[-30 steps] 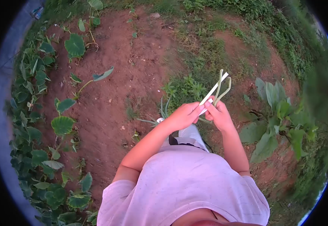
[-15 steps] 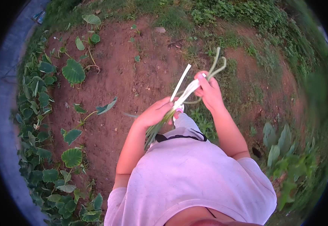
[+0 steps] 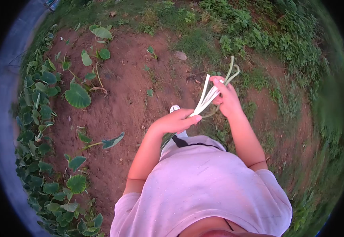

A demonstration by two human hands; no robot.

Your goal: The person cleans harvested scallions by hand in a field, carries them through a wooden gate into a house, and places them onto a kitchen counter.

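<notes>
My left hand (image 3: 176,121) is closed around a bunch of long scallion-like stalks (image 3: 204,102), white toward the upper end. Dark green leaves hang below that hand, partly hidden by the wrist and shirt. Up and to the right, my right hand (image 3: 225,96) pinches the top of the bunch between thumb and fingers. From its grip a looped pale green stem (image 3: 235,72) sticks upward. One white stalk end stands free of the right fingers, leaning slightly left. A thin green strand curves below the bunch between both hands.
Reddish bare soil (image 3: 120,94) lies ahead and left. Broad-leaved plants (image 3: 77,95) form a row along a grey paved strip (image 3: 12,138). Grass and weeds (image 3: 255,31) grow at the top and right. A white shoe (image 3: 174,108) shows beyond my left hand.
Both hands have shifted slightly right in view with the stalks. My left hand has turned over the bunch, and the free white stalk now lies closer to the others.
</notes>
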